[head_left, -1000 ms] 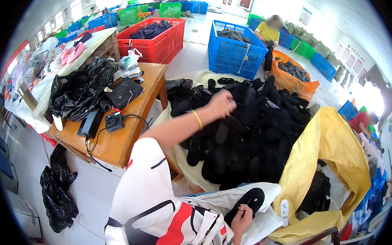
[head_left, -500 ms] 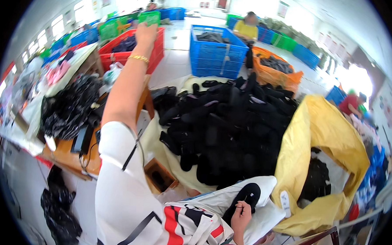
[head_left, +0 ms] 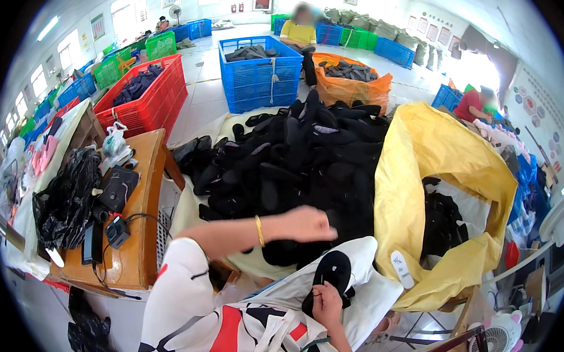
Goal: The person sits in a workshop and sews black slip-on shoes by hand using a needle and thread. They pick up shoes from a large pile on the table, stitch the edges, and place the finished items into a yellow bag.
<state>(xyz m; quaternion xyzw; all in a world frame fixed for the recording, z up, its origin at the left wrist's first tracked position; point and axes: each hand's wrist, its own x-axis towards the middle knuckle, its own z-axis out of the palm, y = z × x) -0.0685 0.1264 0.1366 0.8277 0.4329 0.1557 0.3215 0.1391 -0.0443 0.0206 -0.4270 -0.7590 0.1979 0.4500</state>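
Observation:
My left hand, with a gold bangle on its wrist, is closed in a fist above the near edge of a heap of black cloth shoes. Whatever its fingers hold is too small to make out. On my lap, over a white cloth, lies a black cloth shoe with a small white mark. My right hand grips the near part of this shoe, fingertips pinched together.
A yellow sack with black pieces inside stands at the right, a white insole on its rim. At left is a wooden table with cables. Blue crate, red crate and orange sack stand beyond. Other people sit farther off.
My left arm has come down from stretched out far ahead to bent across in front of me, its hand now over the heap. My right hand stays on the shoe. The view has shifted right.

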